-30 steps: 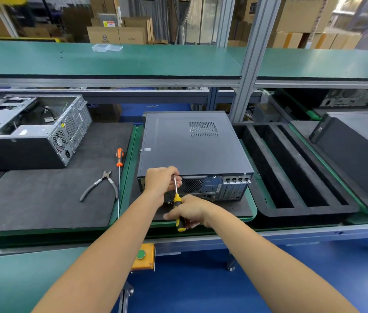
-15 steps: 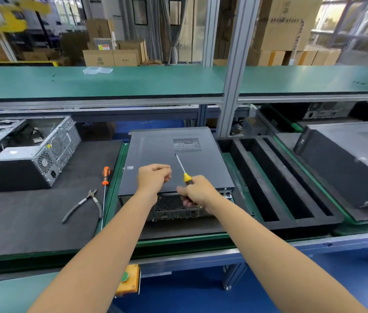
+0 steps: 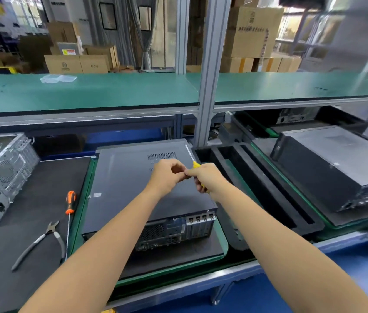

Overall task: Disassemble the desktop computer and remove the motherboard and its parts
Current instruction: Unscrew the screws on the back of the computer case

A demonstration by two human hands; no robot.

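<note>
Head view, looking down over the bench: both hands are up over the middle of the frame, above the lid of the desktop computer (image 3: pixel 138 190), which lies flat on a dark mat (image 3: pixel 174 260) with its back panel of ports facing the lower edge. The right hand (image 3: pixel 208 178) has its fingers curled tight round the yellow-handled screwdriver (image 3: pixel 195 164), and the thin metal shaft points up and away toward the far right corner of the lid. The left hand (image 3: pixel 167 175) is right against it, fingertips drawn together and meeting the right hand at the handle; whether they pinch something small there I cannot tell. Both hands sit over the lid near its vent grille, well above the ports at the back, not touching the case as far as I can see.

Lower left of the frame, on a black mat (image 3: pixel 20 256), lie an orange-handled screwdriver (image 3: pixel 70 202) and a pair of pliers (image 3: pixel 43 242), close beside each other. At the left edge stands an opened silver computer case (image 3: pixel 4 175). Right of centre is a black foam tray (image 3: pixel 264 195) with long slots, and further right another closed dark computer (image 3: pixel 336 163). A green shelf (image 3: pixel 110 91) runs across the upper half, cardboard boxes (image 3: pixel 74 63) behind it.
</note>
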